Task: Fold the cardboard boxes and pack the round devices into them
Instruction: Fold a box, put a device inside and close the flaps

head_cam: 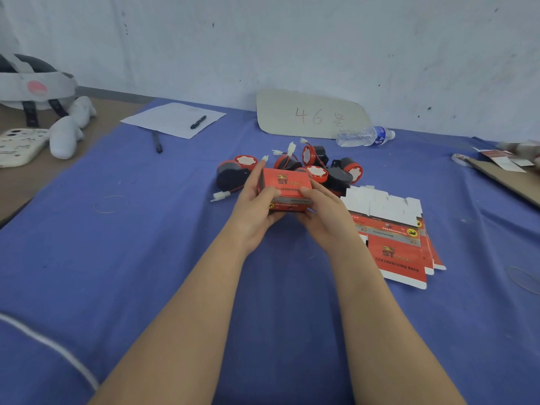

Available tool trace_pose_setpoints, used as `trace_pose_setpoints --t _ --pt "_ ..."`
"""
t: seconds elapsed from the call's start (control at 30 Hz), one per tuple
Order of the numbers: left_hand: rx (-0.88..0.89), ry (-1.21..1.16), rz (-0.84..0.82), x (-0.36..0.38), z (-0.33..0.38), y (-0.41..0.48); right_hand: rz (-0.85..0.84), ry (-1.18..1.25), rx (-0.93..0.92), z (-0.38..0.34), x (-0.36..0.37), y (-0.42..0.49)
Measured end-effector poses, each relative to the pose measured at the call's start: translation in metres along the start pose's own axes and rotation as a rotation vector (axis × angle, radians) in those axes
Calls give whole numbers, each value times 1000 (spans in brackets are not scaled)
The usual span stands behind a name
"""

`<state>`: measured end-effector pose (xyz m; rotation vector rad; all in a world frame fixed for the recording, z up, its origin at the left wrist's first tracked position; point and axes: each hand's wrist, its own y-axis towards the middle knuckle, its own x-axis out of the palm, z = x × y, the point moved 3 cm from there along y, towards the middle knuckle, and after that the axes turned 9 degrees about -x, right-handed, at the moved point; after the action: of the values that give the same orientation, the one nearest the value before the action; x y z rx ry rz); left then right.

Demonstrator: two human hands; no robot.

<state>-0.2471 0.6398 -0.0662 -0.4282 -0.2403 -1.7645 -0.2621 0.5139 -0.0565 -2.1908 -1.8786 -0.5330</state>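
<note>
A folded red cardboard box [285, 187] is held just above the blue cloth at the centre. My left hand [258, 206] grips its left end, thumb on the front face. My right hand [323, 211] grips its right end the same way. Right behind the box lies a pile of several round red-and-black devices [317, 168] with wires and white plugs. To the right of my right hand, a stack of flat unfolded red-and-white boxes [397, 244] lies on the cloth.
The table is covered by a blue cloth [146, 258]. At the back stand a cardboard sign marked 46 [309, 115] and a lying water bottle [365, 136]. Paper with a pen [175, 118] lies back left. A phone [20, 146] and helmet [32, 80] sit far left.
</note>
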Motion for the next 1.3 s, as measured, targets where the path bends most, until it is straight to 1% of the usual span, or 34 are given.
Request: trace_pose_setpoints --t 0.1,0.23,0.37,0.43,0.53,0.6,0.67,0.77,0.87,0.93,1.0,1.03,1.1,1.17,1.2,1.23,1.3 --pt "-2 6 20 0 1 -2 -13 -14 2 2 1 -1" --pt "36 45 70 2 2 -2 -14 -29 -52 2 2 0" --pt "78 110 54 3 -1 -3 40 -13 10 4 0 1" --pt "92 130 53 2 1 -3 49 -96 13 6 0 0" --pt "99 156 70 3 5 -7 41 -304 -75 4 5 -3" --pt "118 150 80 11 10 -12 71 -325 -104 -4 6 -9" --pt "140 158 56 32 20 -18 128 -281 -133 -24 1 -18" --pt "161 181 -37 92 34 -26 269 -206 -225 -76 -25 -44" --pt "167 185 -220 191 33 -48 480 -208 -385 -145 -77 -94" --pt "126 162 -368 268 19 -78 664 -313 -512 -195 -121 -140" --pt "58 154 -535 344 -4 -118 892 -497 -589 -240 -168 -196" --pt "17 161 -616 381 -18 -143 1017 -616 -590 -259 -192 -230" --pt "-13 268 -750 439 -47 -189 1234 -831 -495 -284 -232 -291" --pt "-17 439 -887 481 -73 -237 1430 -966 -353 -297 -260 -347" --pt "-43 486 -950 495 -83 -257 1505 -1000 -332 -301 -267 -368" --pt "-82 500 -1017 507 -92 -274 1553 -1015 -360 -305 -270 -382" --pt "-184 457 -1120 519 -101 -295 1556 -989 -485 -312 -270 -394"
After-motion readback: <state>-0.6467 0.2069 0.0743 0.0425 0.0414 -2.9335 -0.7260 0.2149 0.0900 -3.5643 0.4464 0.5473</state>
